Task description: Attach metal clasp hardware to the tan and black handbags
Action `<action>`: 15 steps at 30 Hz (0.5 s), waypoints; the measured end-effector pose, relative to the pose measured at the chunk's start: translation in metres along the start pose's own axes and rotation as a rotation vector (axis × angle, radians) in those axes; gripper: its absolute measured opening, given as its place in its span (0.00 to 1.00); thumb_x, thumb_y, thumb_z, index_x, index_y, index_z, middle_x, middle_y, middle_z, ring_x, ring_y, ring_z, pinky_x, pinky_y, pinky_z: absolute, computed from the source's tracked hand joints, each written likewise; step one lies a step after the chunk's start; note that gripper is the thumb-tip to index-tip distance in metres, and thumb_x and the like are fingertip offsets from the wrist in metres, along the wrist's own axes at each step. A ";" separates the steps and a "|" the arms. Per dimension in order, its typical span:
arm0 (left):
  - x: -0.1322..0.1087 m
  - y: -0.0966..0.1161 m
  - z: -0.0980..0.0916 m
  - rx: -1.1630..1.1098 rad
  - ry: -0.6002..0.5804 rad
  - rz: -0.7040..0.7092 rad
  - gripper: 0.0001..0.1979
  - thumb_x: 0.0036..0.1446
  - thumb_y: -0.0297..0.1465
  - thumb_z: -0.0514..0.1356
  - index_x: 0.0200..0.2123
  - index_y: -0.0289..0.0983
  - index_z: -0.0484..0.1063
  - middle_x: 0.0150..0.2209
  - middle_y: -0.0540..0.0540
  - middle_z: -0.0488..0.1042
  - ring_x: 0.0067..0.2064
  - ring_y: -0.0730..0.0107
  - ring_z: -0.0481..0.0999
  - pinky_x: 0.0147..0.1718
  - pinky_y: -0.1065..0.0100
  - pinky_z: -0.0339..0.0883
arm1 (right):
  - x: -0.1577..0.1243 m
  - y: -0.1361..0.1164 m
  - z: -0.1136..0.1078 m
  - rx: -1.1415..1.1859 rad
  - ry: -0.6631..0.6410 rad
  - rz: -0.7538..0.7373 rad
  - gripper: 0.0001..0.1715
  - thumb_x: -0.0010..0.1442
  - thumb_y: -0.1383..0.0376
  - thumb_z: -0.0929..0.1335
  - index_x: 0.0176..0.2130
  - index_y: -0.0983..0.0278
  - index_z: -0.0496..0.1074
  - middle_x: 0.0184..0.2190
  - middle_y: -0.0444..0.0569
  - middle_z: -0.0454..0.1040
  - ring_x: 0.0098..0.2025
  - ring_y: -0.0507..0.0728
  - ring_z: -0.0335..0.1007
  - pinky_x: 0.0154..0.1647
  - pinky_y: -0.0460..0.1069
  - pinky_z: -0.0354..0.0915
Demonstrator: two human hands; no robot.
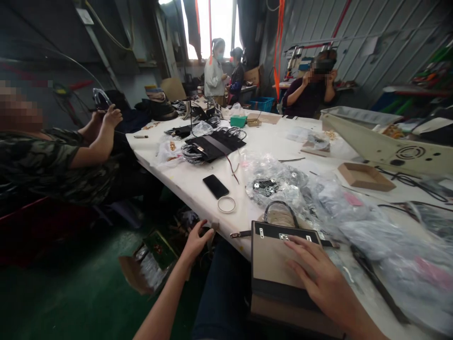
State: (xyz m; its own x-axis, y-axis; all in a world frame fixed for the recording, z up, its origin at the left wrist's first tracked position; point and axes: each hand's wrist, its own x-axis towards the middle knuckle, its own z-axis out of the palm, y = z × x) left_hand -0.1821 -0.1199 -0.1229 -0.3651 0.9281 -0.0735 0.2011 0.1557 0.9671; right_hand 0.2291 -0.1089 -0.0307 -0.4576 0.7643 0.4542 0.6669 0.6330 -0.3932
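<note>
Tan-and-black boxy handbag (pixel 271 269) lies at the white table's (pixel 198 189) near edge, strap and metal clasps already fitted; right hand (pixel 318 278) presses flat on it, fingers spread; left hand (pixel 196 243), loosely curled, hangs beside, apparently empty.

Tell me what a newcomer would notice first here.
First, the tan and black handbag at the near edge of the white table, with the right hand flat on its flap. Next, the left hand low beside the table edge, and the black phone lying near a pale ring further up.
</note>
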 end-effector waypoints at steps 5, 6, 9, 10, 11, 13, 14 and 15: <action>0.008 0.012 0.007 -0.270 -0.188 -0.105 0.39 0.55 0.60 0.73 0.54 0.32 0.79 0.49 0.36 0.86 0.50 0.53 0.85 0.52 0.60 0.77 | 0.004 -0.013 0.002 0.038 0.017 -0.026 0.23 0.76 0.58 0.68 0.67 0.47 0.76 0.67 0.49 0.76 0.66 0.66 0.77 0.67 0.62 0.77; 0.004 0.012 0.006 -0.285 -0.200 -0.121 0.36 0.57 0.60 0.72 0.49 0.32 0.80 0.44 0.40 0.85 0.44 0.58 0.84 0.47 0.63 0.76 | 0.006 -0.014 0.001 0.042 0.020 -0.029 0.22 0.76 0.58 0.68 0.66 0.47 0.77 0.67 0.49 0.77 0.66 0.66 0.77 0.67 0.62 0.77; -0.012 0.018 -0.002 -0.362 -0.230 -0.177 0.31 0.59 0.59 0.71 0.38 0.34 0.76 0.33 0.46 0.81 0.34 0.67 0.78 0.39 0.67 0.73 | 0.010 -0.019 -0.002 0.057 0.023 -0.023 0.21 0.76 0.59 0.69 0.65 0.48 0.79 0.67 0.50 0.77 0.66 0.65 0.78 0.66 0.60 0.78; -0.019 0.025 -0.006 -0.400 -0.234 -0.193 0.30 0.60 0.59 0.70 0.37 0.36 0.74 0.31 0.47 0.79 0.32 0.68 0.77 0.37 0.67 0.72 | 0.011 -0.020 -0.002 0.067 0.018 -0.011 0.21 0.76 0.59 0.69 0.65 0.48 0.79 0.67 0.51 0.77 0.66 0.65 0.78 0.66 0.60 0.78; -0.025 0.037 -0.011 -0.435 -0.237 -0.194 0.29 0.61 0.58 0.70 0.38 0.37 0.73 0.29 0.49 0.77 0.30 0.69 0.75 0.35 0.68 0.71 | 0.013 -0.022 -0.003 0.084 0.015 0.005 0.21 0.76 0.59 0.69 0.64 0.48 0.79 0.66 0.51 0.77 0.66 0.65 0.78 0.66 0.60 0.78; -0.035 0.074 -0.020 -0.451 -0.252 -0.143 0.26 0.64 0.56 0.68 0.40 0.39 0.71 0.23 0.55 0.70 0.24 0.72 0.68 0.27 0.69 0.65 | 0.017 -0.028 -0.003 0.151 0.009 0.077 0.20 0.76 0.58 0.69 0.63 0.49 0.81 0.65 0.52 0.79 0.63 0.66 0.80 0.65 0.61 0.79; -0.039 0.097 -0.024 -0.426 -0.288 -0.080 0.24 0.66 0.55 0.67 0.40 0.39 0.71 0.22 0.57 0.66 0.22 0.73 0.64 0.24 0.70 0.61 | 0.020 -0.032 -0.003 0.203 0.013 0.136 0.19 0.76 0.56 0.70 0.62 0.50 0.81 0.64 0.52 0.79 0.60 0.66 0.81 0.64 0.61 0.80; -0.043 0.121 -0.025 -0.360 -0.321 0.006 0.23 0.68 0.54 0.65 0.39 0.39 0.71 0.22 0.57 0.65 0.22 0.74 0.62 0.25 0.71 0.59 | 0.023 -0.036 -0.004 0.268 0.026 0.208 0.19 0.75 0.55 0.71 0.61 0.51 0.82 0.62 0.53 0.80 0.57 0.65 0.83 0.61 0.61 0.81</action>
State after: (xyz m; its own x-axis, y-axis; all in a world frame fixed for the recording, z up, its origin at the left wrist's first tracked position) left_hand -0.1652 -0.1490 0.0037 -0.0541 0.9950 -0.0841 -0.1462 0.0754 0.9864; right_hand 0.1968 -0.1139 -0.0032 -0.3108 0.8792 0.3610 0.5648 0.4763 -0.6739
